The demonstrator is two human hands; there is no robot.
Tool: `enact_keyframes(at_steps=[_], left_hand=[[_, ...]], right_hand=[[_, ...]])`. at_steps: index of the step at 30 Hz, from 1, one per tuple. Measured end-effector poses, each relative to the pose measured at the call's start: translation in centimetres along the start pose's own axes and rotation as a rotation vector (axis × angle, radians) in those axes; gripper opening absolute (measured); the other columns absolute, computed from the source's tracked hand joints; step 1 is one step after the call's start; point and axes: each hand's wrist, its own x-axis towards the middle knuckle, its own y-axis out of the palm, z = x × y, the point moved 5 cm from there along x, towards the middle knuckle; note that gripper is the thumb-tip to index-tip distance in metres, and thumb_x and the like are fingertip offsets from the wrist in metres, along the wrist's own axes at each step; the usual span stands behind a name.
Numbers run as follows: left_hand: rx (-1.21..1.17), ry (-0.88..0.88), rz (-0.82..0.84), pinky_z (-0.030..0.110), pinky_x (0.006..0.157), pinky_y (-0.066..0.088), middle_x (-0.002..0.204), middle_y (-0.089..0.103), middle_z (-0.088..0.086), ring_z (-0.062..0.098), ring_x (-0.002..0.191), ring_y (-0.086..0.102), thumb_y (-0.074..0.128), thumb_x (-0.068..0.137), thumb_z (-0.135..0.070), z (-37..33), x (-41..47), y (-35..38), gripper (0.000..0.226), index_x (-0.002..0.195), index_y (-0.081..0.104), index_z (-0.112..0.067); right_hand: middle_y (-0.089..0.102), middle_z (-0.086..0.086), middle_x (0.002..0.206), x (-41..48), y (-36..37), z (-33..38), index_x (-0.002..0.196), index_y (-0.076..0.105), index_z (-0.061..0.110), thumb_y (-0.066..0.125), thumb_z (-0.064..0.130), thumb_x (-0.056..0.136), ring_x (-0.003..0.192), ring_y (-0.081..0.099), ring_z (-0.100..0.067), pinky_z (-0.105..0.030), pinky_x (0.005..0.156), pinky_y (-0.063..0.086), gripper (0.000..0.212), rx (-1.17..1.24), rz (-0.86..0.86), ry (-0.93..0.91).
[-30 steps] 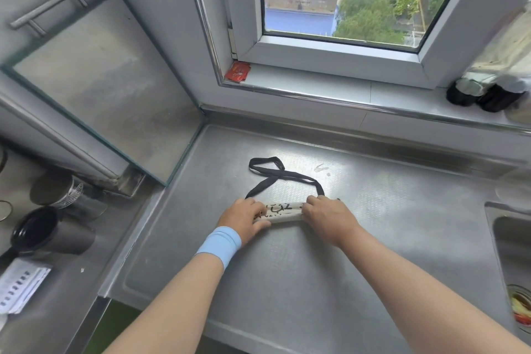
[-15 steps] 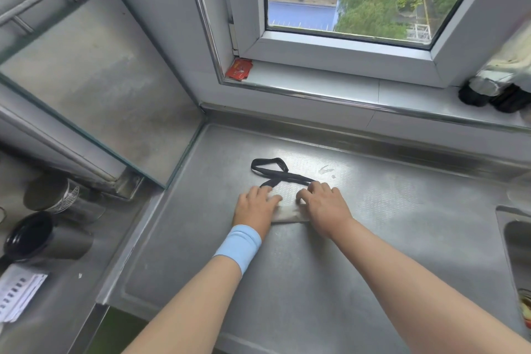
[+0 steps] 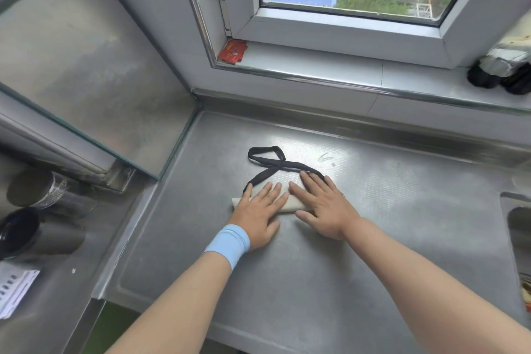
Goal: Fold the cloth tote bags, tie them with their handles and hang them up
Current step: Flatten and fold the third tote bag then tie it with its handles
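A cream cloth tote bag (image 3: 288,204), rolled into a narrow bundle, lies on the steel counter (image 3: 316,282). Its black handles (image 3: 273,165) trail away from it towards the window, crossed into a loop. My left hand (image 3: 258,210), with a light-blue wristband, lies flat on the bundle's left part, fingers straight. My right hand (image 3: 321,207) presses flat on the right part, fingers spread. Most of the bundle is hidden under both palms.
A sink (image 3: 520,238) opens at the right edge. Dark metal cups (image 3: 37,227) lie on a lower surface at left, beside a glass panel (image 3: 86,72). A red packet (image 3: 232,50) and dark bottles (image 3: 502,72) sit on the windowsill.
Both hands went from gripping the bundle's ends with curled fingers to lying flat on it with fingers stretched. The bundle rolled a little farther towards the handles.
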Motion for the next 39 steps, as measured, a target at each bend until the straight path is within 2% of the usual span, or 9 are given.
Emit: enact_keyframes(at_steps=[5,10,15,19,23,28,33,35,39], left_hand=[[-0.234,-0.046,-0.029,0.047,0.119,-0.009,0.163,0.006,-0.007,0.012,0.150,0.001,0.034,0.092,-0.048,0.5,0.2,0.3,0.062,0.151,0.019,-0.041],[-0.318,-0.076,-0.016,0.041,0.120,-0.010,0.162,0.009,-0.010,0.009,0.150,0.001,0.052,0.092,-0.046,0.4,0.3,-0.2,0.060,0.147,0.031,-0.043],[-0.205,-0.113,-0.079,0.038,0.115,0.021,0.151,0.030,-0.005,0.021,0.138,0.025,0.061,0.085,-0.044,0.0,0.4,-1.9,0.047,0.131,0.054,-0.041],[-0.240,-0.171,0.057,0.037,0.091,0.045,0.122,0.052,-0.003,0.023,0.114,0.050,0.051,0.094,-0.024,0.1,0.9,-3.5,0.025,0.117,0.059,-0.027],[-0.376,-0.231,0.170,0.029,0.078,0.043,0.102,0.062,-0.002,0.023,0.091,0.058,0.048,0.095,-0.020,1.1,0.2,-7.1,0.013,0.102,0.058,-0.027],[-0.749,-0.282,0.280,0.029,0.059,0.049,0.070,0.063,-0.013,0.018,0.061,0.054,0.057,0.081,-0.023,-0.4,-2.6,-12.5,0.015,0.091,0.060,-0.035],[-0.810,-0.234,0.336,0.045,0.065,0.058,0.088,0.072,-0.003,0.022,0.076,0.064,0.064,0.072,-0.023,-3.6,-5.7,-15.6,0.031,0.098,0.064,-0.040],[-0.838,-0.275,0.282,0.038,0.064,0.055,0.089,0.075,-0.002,0.020,0.076,0.064,0.061,0.076,-0.021,-4.6,-7.2,-16.7,0.026,0.095,0.067,-0.036],[-1.109,-0.391,0.150,0.039,0.080,0.056,0.095,0.074,-0.001,0.019,0.092,0.067,0.059,0.083,-0.020,-5.5,-10.0,-18.0,0.022,0.102,0.069,-0.025]], right_hand=[[0.002,0.001,0.166,0.1,0.4,-0.5,0.150,0.027,0.036,0.048,0.055,0.090,0.152,0.001,-0.019,-0.038,0.122,-0.007,0.065,0.072,-0.052,-0.062],[0.029,-0.015,0.158,0.3,-0.1,-0.7,0.114,0.058,0.018,0.065,0.039,0.090,0.142,0.029,-0.028,-0.044,0.118,0.022,0.032,0.085,-0.166,-0.145],[0.057,-0.011,0.126,1.0,-1.5,0.8,0.096,0.063,0.016,0.057,0.032,0.094,0.109,0.056,-0.032,-0.045,0.097,0.044,0.017,-0.254,-0.262,-0.222],[0.059,-0.005,0.102,0.7,-3.9,2.2,0.097,0.062,0.017,0.033,0.022,0.097,0.088,0.058,-0.028,-0.036,0.090,0.043,0.029,-0.260,-0.123,-0.200],[0.064,0.001,0.103,0.0,-7.5,2.6,0.110,0.059,0.020,0.055,0.037,0.093,0.092,0.060,-0.024,-0.031,0.070,0.038,0.024,-0.002,0.108,-0.002],[0.072,0.003,0.083,-2.4,-13.7,3.0,0.081,0.065,0.024,0.065,0.025,0.084,0.067,0.062,-0.013,-0.025,0.063,0.045,0.003,0.143,0.290,0.089],[0.075,0.011,0.081,-6.6,-18.3,4.3,0.083,0.070,0.023,0.062,0.028,0.085,0.059,0.064,-0.005,-0.028,0.061,0.047,0.009,0.181,0.436,0.109],[0.072,0.009,0.088,-7.7,-19.6,4.9,0.097,0.072,0.025,0.066,0.029,0.085,0.078,0.065,-0.012,-0.026,0.066,0.046,0.014,0.087,0.277,0.076],[0.051,-0.005,0.145,-9.7,-20.5,6.8,0.140,0.053,0.027,0.062,0.015,0.084,0.140,0.040,-0.028,-0.045,0.118,0.026,0.058,-0.323,-0.445,-0.127]])
